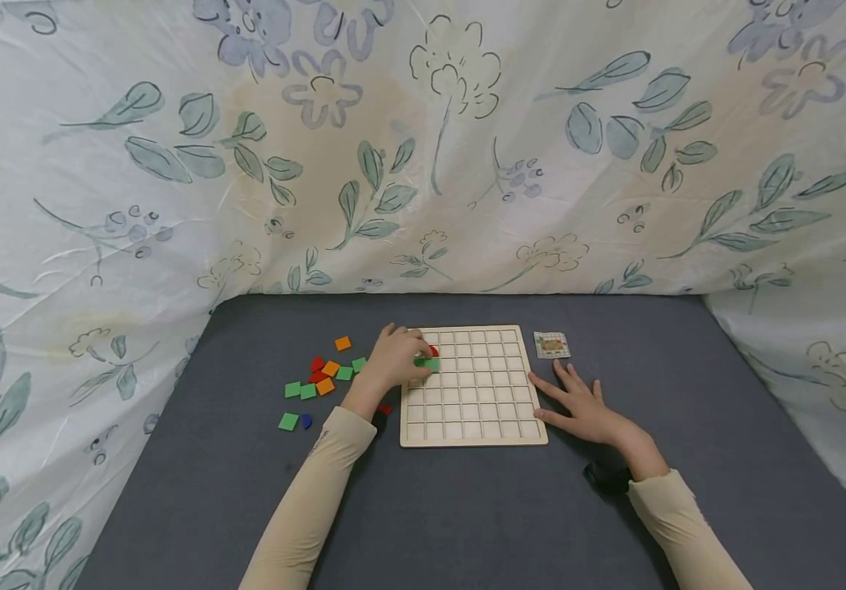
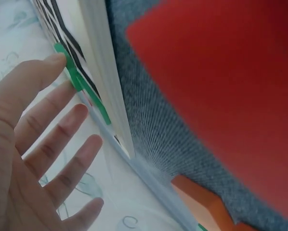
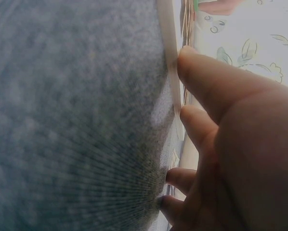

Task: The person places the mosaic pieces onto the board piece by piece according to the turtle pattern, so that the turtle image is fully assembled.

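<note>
A pale wooden grid board (image 1: 481,401) lies flat on the dark table. My left hand (image 1: 395,359) reaches over its upper left part. Thumb and index finger pinch a green square tile (image 2: 68,65) at the board's surface, the other fingers spread loosely. Beside it on the board lie another green tile (image 1: 433,365) and a red piece (image 1: 434,351), partly covered by the hand. My right hand (image 1: 586,407) has its fingers spread. Its thumb and index finger touch the board's right edge (image 3: 169,53), and the other fingertips rest on the table.
Left of the board several loose pieces lie scattered: green tiles (image 1: 308,392), orange tiles (image 1: 343,343), red pieces (image 1: 318,363) and a blue piece (image 1: 306,421). A small printed card (image 1: 552,345) lies right of the board. A floral cloth (image 1: 467,205) hangs behind the table (image 1: 467,516).
</note>
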